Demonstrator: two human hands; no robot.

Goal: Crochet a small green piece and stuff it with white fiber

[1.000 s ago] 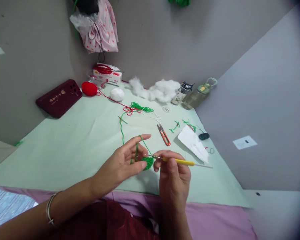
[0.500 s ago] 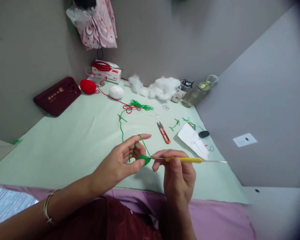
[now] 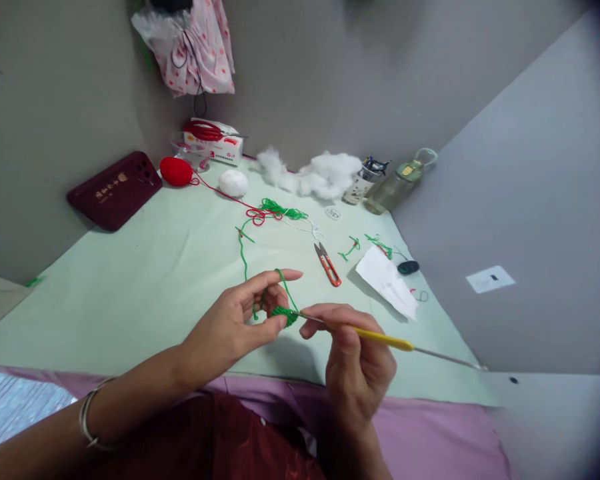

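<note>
My left hand [image 3: 240, 313] pinches a small green crochet piece [image 3: 286, 316] between thumb and fingers. Green yarn [image 3: 243, 257] runs over its raised forefinger and down to the piece. In my right hand [image 3: 355, 360] is a crochet hook with a yellow handle [image 3: 387, 339], held like a pencil. The hook's thin metal tip meets the right edge of the green piece. Its other metal end points out to the lower right. My left fingers partly hide the piece.
Beyond my hands lie orange thread snips [image 3: 327, 265], a green yarn bundle [image 3: 285, 209], white paper [image 3: 387, 283] and white stuffing [image 3: 325, 177]. Farther back stand a red yarn ball [image 3: 177, 171], a white ball [image 3: 233, 183], a phone [image 3: 115, 192], a pen cup [image 3: 359, 189] and a bottle [image 3: 395, 187].
The hook has tilted, its handle end swinging down to the right. My right hand has rolled slightly with it. The green piece has shifted a little left and up.
</note>
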